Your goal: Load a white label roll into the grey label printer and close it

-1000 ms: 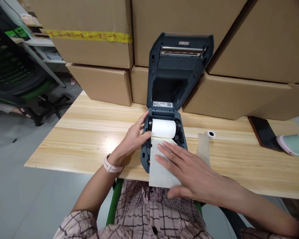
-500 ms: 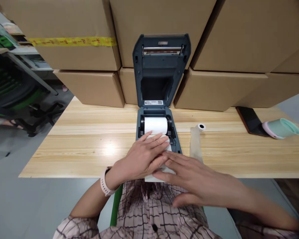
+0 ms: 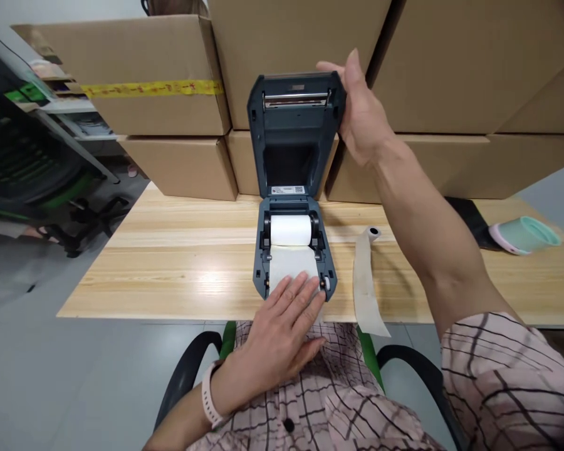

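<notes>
A dark grey label printer (image 3: 260, 250) stands on the wooden table with its lid (image 3: 289, 134) raised. Inside it sits a white label roll (image 3: 290, 230), and a strip of label paper (image 3: 292, 263) runs from the roll toward the printer's front edge. My left hand (image 3: 282, 326) lies flat over the front end of that strip, fingers stretched out. At the lid's upper right corner, my right hand (image 3: 364, 119) has hold of the edge, thumb up; part of its fingers is hidden behind the lid.
Cardboard boxes (image 3: 155, 56) are stacked behind the printer. To its right a small roll (image 3: 373, 233) trails a paper strip (image 3: 365, 282) over the table's front edge. Farther right are a dark phone-like object (image 3: 470, 216) and a mint green cup (image 3: 526, 235) lying on its side.
My right hand has gone from the paper at the front up to the lid's corner. My left hand has slid toward me along the strip, uncovering more of it.
</notes>
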{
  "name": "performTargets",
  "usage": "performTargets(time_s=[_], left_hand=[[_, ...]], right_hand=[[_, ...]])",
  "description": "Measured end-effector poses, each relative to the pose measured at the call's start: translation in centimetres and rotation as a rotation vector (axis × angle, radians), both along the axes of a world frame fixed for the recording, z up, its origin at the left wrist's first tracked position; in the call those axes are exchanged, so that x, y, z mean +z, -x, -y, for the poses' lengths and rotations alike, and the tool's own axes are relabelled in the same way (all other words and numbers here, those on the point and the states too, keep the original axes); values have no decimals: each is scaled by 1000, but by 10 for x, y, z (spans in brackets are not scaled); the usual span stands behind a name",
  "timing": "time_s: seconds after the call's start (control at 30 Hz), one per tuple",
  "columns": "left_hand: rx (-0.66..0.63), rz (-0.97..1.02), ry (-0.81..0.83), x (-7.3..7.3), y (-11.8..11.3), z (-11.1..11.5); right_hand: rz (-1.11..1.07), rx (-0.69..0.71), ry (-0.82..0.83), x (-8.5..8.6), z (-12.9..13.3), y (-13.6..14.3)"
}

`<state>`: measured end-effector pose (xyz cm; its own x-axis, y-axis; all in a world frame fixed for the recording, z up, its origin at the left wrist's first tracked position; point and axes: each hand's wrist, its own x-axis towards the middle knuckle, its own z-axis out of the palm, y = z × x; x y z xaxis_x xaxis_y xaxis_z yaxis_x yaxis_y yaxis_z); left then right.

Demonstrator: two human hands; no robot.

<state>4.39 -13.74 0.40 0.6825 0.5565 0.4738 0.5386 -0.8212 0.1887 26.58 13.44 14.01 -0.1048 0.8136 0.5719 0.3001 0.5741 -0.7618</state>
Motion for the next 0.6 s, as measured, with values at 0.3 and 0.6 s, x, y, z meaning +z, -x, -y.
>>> performTargets(time_s=[0.3,0.6], left_hand=[[-158,449,77,0,16,20],[409,912,337,15,20,-43]], right_hand=[[159,55,-387,-61,154,9],[277,-72,-260,-138,243,24]])
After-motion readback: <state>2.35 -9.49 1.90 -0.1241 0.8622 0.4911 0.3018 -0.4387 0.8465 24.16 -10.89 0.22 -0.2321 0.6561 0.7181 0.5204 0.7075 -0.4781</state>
